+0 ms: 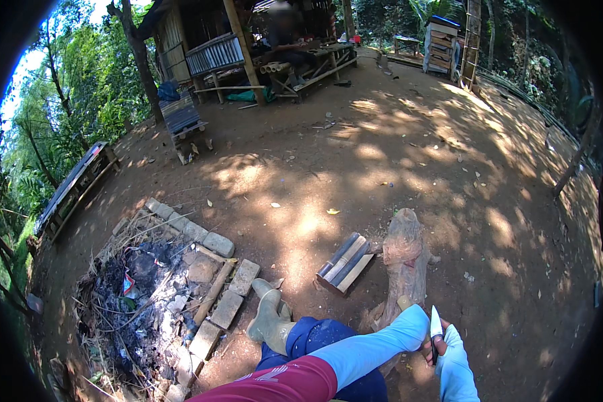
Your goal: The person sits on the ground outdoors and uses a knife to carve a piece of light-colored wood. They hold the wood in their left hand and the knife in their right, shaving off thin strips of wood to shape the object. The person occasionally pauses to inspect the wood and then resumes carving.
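Observation:
My right hand is closed round the dark handle of a knife, its pale blade pointing up and away from me. A light blue sleeve covers much of that hand. Just left of the blade is my left hand, bent downward under a light blue sleeve; its fingers are mostly hidden. From behind it pokes the tan end of a small wooden piece, and I cannot tell whether it is held. Beyond lies a thick log. Split bamboo pieces lie side by side to its left.
On the left, a fire pit with ash and sticks is edged by grey blocks. My rubber boot rests beside it. Low bamboo benches stand farther off. A person sits by a wooden hut at the back.

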Action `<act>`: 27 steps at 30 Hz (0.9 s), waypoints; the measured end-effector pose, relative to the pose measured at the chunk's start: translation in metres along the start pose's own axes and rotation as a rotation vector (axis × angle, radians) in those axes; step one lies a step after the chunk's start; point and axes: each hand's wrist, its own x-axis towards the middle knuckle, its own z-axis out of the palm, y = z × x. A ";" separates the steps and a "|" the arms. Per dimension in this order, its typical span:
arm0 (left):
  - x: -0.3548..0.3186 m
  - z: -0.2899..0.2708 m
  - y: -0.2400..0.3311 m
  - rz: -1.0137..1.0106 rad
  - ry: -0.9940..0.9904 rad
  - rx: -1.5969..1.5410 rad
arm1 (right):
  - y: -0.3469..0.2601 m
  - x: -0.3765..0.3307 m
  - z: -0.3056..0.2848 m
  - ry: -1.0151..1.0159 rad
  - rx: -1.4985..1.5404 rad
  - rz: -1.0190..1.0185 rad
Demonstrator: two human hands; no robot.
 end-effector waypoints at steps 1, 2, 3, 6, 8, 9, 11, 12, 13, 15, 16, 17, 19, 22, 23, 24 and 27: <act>-0.001 0.001 -0.003 0.084 0.012 0.109 | 0.001 -0.001 0.000 0.015 -0.067 -0.019; -0.001 -0.010 0.004 0.176 0.016 0.220 | 0.003 -0.001 -0.001 0.037 -0.124 -0.040; 0.000 -0.027 0.018 0.164 -0.083 0.251 | 0.026 0.010 -0.012 0.215 -0.341 -0.300; -0.004 -0.056 0.040 0.128 -0.198 0.330 | 0.063 0.039 -0.049 0.386 -0.517 -0.378; -0.006 -0.055 0.038 0.138 -0.181 0.317 | 0.064 0.038 -0.056 0.484 -0.383 -0.144; -0.006 -0.057 0.040 0.146 -0.175 0.310 | 0.066 0.037 -0.055 0.546 -0.282 -0.084; -0.005 -0.059 0.042 0.127 -0.192 0.327 | 0.089 0.040 -0.068 0.532 -0.181 0.069; -0.005 -0.059 0.043 0.115 -0.203 0.330 | 0.102 0.040 -0.074 0.526 -0.133 0.151; -0.005 -0.059 0.044 0.120 -0.215 0.340 | 0.115 0.040 -0.078 0.500 -0.106 0.130; -0.005 -0.061 0.045 0.127 -0.233 0.360 | 0.132 0.041 -0.084 0.448 -0.055 0.085; -0.005 -0.061 0.045 0.124 -0.226 0.355 | 0.138 0.042 -0.089 0.419 -0.054 0.078; -0.005 -0.061 0.043 0.117 -0.219 0.351 | 0.129 0.038 -0.083 0.422 -0.147 0.116; -0.008 -0.057 0.040 0.111 -0.201 0.349 | 0.096 0.026 -0.067 0.425 -0.342 0.190; -0.004 -0.054 0.040 0.133 -0.183 0.379 | 0.101 0.026 -0.071 0.443 -0.405 0.165; -0.004 -0.054 0.042 0.129 -0.185 0.387 | 0.101 0.025 -0.072 0.450 -0.399 0.164; -0.003 -0.053 0.043 0.124 -0.188 0.396 | 0.104 0.027 -0.073 0.452 -0.400 0.115; -0.004 -0.037 0.037 0.047 -0.221 0.438 | 0.094 0.031 -0.070 0.440 -0.440 0.036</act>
